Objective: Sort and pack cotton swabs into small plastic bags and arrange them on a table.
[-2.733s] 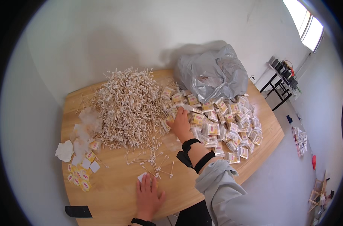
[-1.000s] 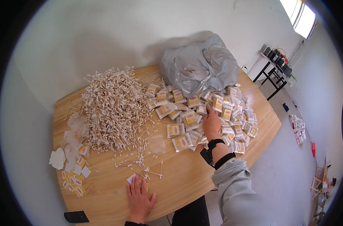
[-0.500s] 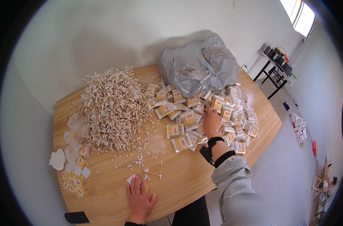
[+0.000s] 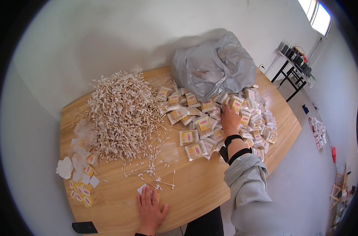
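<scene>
Right hand [image 4: 231, 121] shifted again: fingertips a touch farther back into the heap of sealed swab packets [image 4: 204, 125] than half a second ago, now just short of the grey plastic bag [image 4: 213, 72]. Whole view has swung slightly as well, so part of the apparent shift is head movement.

Reading: attention sits on the packed goods, not on the loose cotton swabs [image 4: 122, 118]; my judgement is picking through or spreading the heap. Fingers point down among packets, tips partly hidden; cannot tell whether they pinch one.

Against the earliest frame: right hand then lay at the heap's left edge, beside the loose swabs. Since then it has crossed to the middle-rear. Packets at the near-left edge, then behind the forearm, now show plainly, as does a clear sleeve [image 4: 169, 152] lying flat on the tabletop [image 4: 194, 185].

Left hand [image 4: 151, 210] unchanged: palm down near the front edge, fingers spread a little over a white card [image 4: 141, 189], gripping nothing visible. Hands well apart. Yellow cards [image 4: 81, 192] at far left look undisturbed.
</scene>
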Tool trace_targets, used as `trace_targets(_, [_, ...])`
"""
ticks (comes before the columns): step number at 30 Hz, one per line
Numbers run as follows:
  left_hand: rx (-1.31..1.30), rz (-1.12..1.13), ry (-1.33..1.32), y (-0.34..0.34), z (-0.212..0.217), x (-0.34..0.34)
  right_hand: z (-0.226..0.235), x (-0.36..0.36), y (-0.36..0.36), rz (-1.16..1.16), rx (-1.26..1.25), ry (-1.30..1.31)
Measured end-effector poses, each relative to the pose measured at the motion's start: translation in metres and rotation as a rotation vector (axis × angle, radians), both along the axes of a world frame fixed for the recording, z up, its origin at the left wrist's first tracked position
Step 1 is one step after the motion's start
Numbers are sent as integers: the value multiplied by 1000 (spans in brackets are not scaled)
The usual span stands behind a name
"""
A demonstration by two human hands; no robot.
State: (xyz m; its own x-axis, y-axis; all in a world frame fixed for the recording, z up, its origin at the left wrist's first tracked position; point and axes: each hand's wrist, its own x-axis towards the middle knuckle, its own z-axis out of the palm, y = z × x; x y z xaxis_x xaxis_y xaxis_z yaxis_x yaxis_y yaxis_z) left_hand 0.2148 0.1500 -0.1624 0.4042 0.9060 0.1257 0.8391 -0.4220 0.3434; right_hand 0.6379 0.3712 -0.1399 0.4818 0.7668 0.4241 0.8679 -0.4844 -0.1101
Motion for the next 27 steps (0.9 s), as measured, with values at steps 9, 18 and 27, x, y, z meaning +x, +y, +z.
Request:
trace_targets(9, [12,11,-10,0,1,2,-4,-6,-11,44,450,480])
trace_targets(18, [-24,26,5,-1,4,-4,20,-126,-62,834,145,570])
trace_targets(27, [-19,26,-4,-2,1,-1,10,-92,-78,996,-142,-93])
